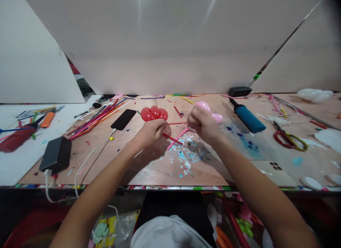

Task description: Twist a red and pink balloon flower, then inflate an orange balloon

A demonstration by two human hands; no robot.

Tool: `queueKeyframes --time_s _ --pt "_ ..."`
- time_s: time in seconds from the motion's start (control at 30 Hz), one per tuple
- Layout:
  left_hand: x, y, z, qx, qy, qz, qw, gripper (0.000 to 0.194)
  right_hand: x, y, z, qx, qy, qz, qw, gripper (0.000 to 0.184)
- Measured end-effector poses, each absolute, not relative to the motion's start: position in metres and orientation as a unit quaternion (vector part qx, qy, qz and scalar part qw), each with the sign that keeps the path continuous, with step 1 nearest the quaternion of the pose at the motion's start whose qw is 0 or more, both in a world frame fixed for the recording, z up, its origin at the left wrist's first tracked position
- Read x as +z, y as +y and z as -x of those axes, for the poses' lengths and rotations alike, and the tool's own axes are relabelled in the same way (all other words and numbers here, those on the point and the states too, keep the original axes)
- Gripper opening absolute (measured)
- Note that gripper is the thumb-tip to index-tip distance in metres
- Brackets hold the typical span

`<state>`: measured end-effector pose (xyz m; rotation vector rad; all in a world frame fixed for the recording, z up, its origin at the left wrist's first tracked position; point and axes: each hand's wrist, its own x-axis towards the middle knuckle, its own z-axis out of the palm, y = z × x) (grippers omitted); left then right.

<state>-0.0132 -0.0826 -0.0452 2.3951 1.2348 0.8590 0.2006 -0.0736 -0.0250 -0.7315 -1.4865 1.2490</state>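
My left hand (152, 131) is closed on a red modelling balloon (155, 114), whose round inflated bubbles rise just beyond the fingers. A thin uninflated red length (177, 123) runs taut from there to my right hand (200, 120), where the fingers are pinched around its other end. Another loose red end (173, 138) sticks out below my left fingers. Just behind my right hand is a pink balloon (203, 106), partly hidden by it. Its flat pink tail (176, 139) slants down toward the table between the hands.
To the left lie a black phone (124, 119) on a white cable, several uninflated balloons (97, 116) and a black box (56, 155). On the right are a blue hand pump (249, 118), scissors (290, 139) and a beige phone (274, 171). Blue and white scraps (185, 154) litter the wooden tabletop (106, 170).
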Motion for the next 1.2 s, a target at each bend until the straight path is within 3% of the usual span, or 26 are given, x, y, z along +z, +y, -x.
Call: queueKeyframes --time_s 0.1,0.23,0.33,0.5,0.8,0.87,0.93,1.03,1.2 --pt "-0.049 -0.088 0.007 0.283 0.39 -0.865 0.142 0.018 -0.037 -0.082 -0.185 0.383 -0.727 0.375 0.43 0.034" --pt "-0.053 -0.092 0.005 0.278 0.386 -0.87 0.128 0.018 -0.039 -0.086 -0.183 0.311 -0.798 0.385 0.344 0.015" --pt "-0.052 -0.09 0.005 0.267 0.394 -0.869 0.135 0.019 -0.037 -0.084 -0.188 0.255 -0.849 0.358 0.292 0.021" --pt "-0.049 -0.083 0.003 0.332 0.41 -0.816 0.236 0.023 -0.047 -0.077 -0.185 0.235 -0.847 0.362 0.31 0.028" --pt "-0.043 -0.083 0.005 0.37 0.436 -0.795 0.202 0.018 -0.046 -0.075 -0.183 0.15 -0.85 0.364 0.35 0.028" --pt "-0.038 -0.084 0.008 0.345 0.44 -0.78 0.282 0.031 -0.042 -0.075 -0.186 0.098 -0.853 0.353 0.371 0.028" --pt "-0.033 -0.085 0.011 0.338 0.416 -0.723 0.435 0.04 -0.04 -0.075 -0.187 0.05 -0.85 0.334 0.403 0.026" --pt "-0.032 -0.085 0.012 0.384 0.332 -0.598 0.621 0.034 -0.04 -0.075 -0.184 -0.007 -0.846 0.329 0.42 0.024" --pt "-0.038 -0.085 0.004 0.452 0.25 -0.517 0.683 0.031 -0.039 -0.074 -0.178 -0.144 -0.83 0.391 0.371 0.023"
